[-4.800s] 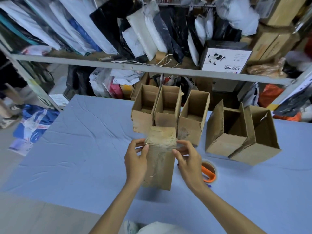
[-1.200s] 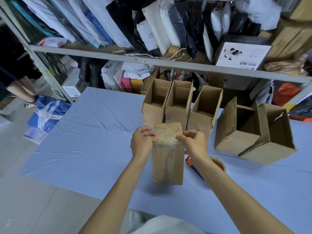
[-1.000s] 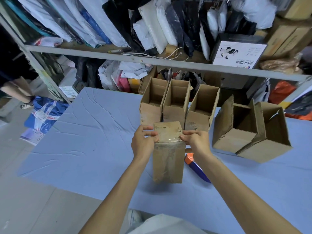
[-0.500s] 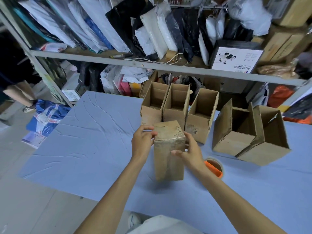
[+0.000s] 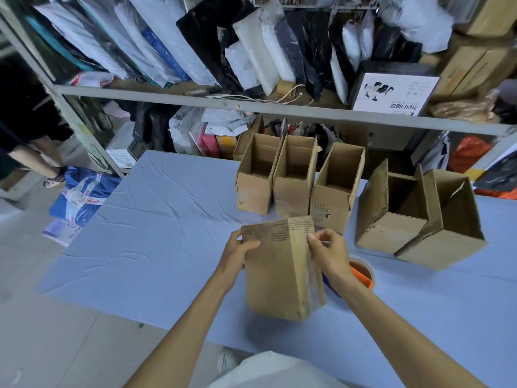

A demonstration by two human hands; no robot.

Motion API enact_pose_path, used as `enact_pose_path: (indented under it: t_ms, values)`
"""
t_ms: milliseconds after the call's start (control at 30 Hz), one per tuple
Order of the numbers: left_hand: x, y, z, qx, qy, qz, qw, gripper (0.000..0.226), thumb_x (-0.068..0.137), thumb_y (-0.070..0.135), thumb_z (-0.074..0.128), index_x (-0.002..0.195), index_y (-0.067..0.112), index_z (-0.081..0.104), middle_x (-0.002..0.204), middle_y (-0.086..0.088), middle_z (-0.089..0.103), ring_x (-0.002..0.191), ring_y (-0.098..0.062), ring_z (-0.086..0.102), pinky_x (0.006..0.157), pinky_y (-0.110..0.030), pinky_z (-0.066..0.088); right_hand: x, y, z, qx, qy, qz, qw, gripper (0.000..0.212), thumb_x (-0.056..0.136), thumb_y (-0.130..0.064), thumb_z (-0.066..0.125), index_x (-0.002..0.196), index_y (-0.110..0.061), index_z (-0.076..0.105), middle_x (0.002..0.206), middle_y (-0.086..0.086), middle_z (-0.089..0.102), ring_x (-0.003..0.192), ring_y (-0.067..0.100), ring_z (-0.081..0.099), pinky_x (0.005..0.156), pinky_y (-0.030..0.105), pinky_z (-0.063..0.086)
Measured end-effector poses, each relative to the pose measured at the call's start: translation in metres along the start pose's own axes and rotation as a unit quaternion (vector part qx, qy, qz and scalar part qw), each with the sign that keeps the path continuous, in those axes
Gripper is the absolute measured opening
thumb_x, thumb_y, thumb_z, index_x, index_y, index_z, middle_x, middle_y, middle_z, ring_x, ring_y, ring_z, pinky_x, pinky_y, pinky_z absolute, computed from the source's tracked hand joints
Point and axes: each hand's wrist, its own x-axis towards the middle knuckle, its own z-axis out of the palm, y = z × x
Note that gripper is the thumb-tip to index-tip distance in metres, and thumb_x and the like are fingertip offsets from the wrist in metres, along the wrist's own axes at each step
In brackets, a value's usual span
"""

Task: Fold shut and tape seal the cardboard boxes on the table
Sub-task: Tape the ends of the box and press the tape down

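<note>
A closed cardboard box [image 5: 275,271] stands upright on the blue table [image 5: 156,233], turned so one corner faces me, with clear tape down its right side. My left hand [image 5: 240,252] grips its upper left edge. My right hand [image 5: 327,252] pinches the upper right edge at the tape. A tape roll [image 5: 362,271] with an orange dispenser lies just right of the box, partly hidden by my right wrist. Three open boxes [image 5: 293,177] stand in a row behind, and two larger open boxes [image 5: 419,219] sit to the right.
Metal shelving [image 5: 251,106] packed with bagged goods and cartons runs along the table's far edge. A blue bag [image 5: 81,191] lies on the floor at left, where a person's legs [image 5: 33,155] stand. The table's near edge is close to my body.
The box has been rotated so a corner now faces me. My right hand moved from the box's front up to its upper right edge.
</note>
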Motion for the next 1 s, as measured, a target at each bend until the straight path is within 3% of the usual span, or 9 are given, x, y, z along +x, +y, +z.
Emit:
enact_pose_path:
  t_ms: [67,133,167,233,300,400,567,767,1000]
  values:
    - [0.001,-0.006,-0.003,-0.019,0.019,0.024,0.999,0.050,0.080,0.012,0.070,0.126,0.024,0.052,0.121,0.002,0.061,0.107,-0.014,0.061,0.083,-0.030,0.051,-0.001,0.004,0.001,-0.015,-0.020,0.015,1.000,0.025,0.092,-0.028,0.061,0.082,-0.005,0.063,0.081,0.013,0.068,0.071,0.025,0.062,0.073,0.047,0.052]
    - [0.000,-0.009,-0.005,-0.032,0.040,0.038,0.998,0.061,0.066,0.013,0.073,0.122,0.022,0.051,0.121,0.004,0.058,0.109,-0.012,0.058,0.079,-0.025,0.050,-0.002,0.006,0.001,0.020,-0.077,0.035,0.996,0.016,0.094,-0.027,0.060,0.092,-0.015,0.070,0.086,0.003,0.072,0.065,0.011,0.059,0.065,0.035,0.049]
    - [-0.001,-0.010,-0.005,-0.037,0.043,0.042,0.998,0.062,0.062,0.013,0.072,0.119,0.020,0.050,0.121,0.004,0.057,0.110,-0.011,0.058,0.078,-0.023,0.049,-0.003,0.008,0.003,0.058,-0.124,0.051,0.989,0.013,0.094,-0.022,0.061,0.102,-0.021,0.070,0.096,-0.003,0.073,0.072,0.006,0.062,0.067,0.026,0.047]
    - [0.002,-0.015,-0.004,-0.028,0.034,0.049,0.998,0.059,0.061,0.007,0.071,0.115,0.019,0.052,0.120,0.005,0.058,0.114,-0.013,0.057,0.079,-0.023,0.049,-0.004,0.016,0.006,0.094,-0.182,0.073,0.976,0.038,0.087,-0.007,0.066,0.121,-0.023,0.064,0.113,-0.007,0.070,0.096,0.008,0.066,0.076,0.021,0.049]
    - [0.005,-0.019,-0.002,-0.003,0.026,0.060,0.998,0.064,0.055,0.008,0.071,0.115,0.024,0.054,0.121,0.009,0.059,0.119,-0.014,0.055,0.088,-0.027,0.050,-0.006,0.027,0.010,0.085,-0.174,0.077,0.978,0.061,0.076,0.007,0.071,0.128,-0.020,0.058,0.120,-0.005,0.066,0.108,0.014,0.063,0.081,0.025,0.051]
    - [0.008,-0.022,0.001,0.050,0.017,0.066,0.996,0.079,0.059,0.004,0.075,0.130,0.030,0.051,0.131,0.007,0.052,0.122,-0.018,0.050,0.096,-0.035,0.048,-0.007,0.039,0.013,0.083,-0.130,0.095,0.983,0.063,0.070,0.016,0.071,0.123,-0.013,0.052,0.119,-0.002,0.059,0.116,0.023,0.057,0.084,0.033,0.051]
    - [0.012,-0.030,0.001,0.083,0.003,0.068,0.994,0.089,0.075,-0.015,0.063,0.147,0.030,0.036,0.140,0.002,0.047,0.117,-0.016,0.051,0.089,-0.030,0.048,-0.002,0.044,0.010,0.014,-0.149,0.071,0.986,0.075,0.078,0.005,0.070,0.142,-0.025,0.044,0.134,-0.003,0.050,0.123,0.020,0.049,0.098,0.038,0.045]
    - [0.012,-0.038,0.006,0.097,-0.012,0.048,0.994,0.099,0.053,0.016,0.079,0.139,0.032,0.034,0.136,0.011,0.043,0.124,-0.012,0.043,0.093,-0.031,0.047,0.000,0.051,0.012,0.025,-0.156,0.094,0.983,0.077,0.073,0.008,0.072,0.138,-0.018,0.040,0.136,0.002,0.050,0.126,0.023,0.048,0.097,0.036,0.048]
    - [0.019,-0.046,0.004,0.165,-0.003,0.082,0.983,0.091,0.076,0.005,0.077,0.148,0.030,0.027,0.135,0.009,0.040,0.123,-0.015,0.044,0.098,-0.034,0.045,0.000,0.061,0.008,0.002,-0.178,0.060,0.982,0.085,0.076,0.005,0.072,0.144,-0.033,0.038,0.127,0.001,0.054,0.115,0.017,0.055,0.088,0.036,0.054]
